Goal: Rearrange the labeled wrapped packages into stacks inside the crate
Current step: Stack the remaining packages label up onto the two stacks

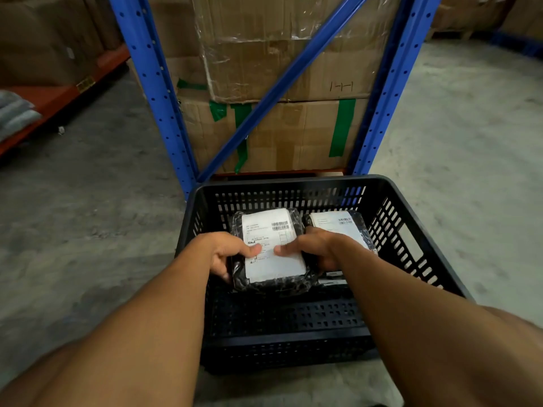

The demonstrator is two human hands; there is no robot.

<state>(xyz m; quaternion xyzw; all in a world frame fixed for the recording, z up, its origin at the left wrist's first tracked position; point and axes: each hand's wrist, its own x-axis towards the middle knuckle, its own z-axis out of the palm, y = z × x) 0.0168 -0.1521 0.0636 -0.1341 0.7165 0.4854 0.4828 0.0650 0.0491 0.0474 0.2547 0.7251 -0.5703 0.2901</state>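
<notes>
Hands, left grip (227,254) and right grip (311,249), clamp opposite sides of the labeled package (273,248) inside the crate (411,230).

The black slotted plastic crate (411,248) is open at the top, and its near half of floor lies bare, so a hand can come down there. The far half is filled by two black-wrapped, white-labelled packages (273,245) side by side, walls close around. Behind stand the blue steel rack uprights (152,83) and taped cardboard boxes (293,133)
</notes>
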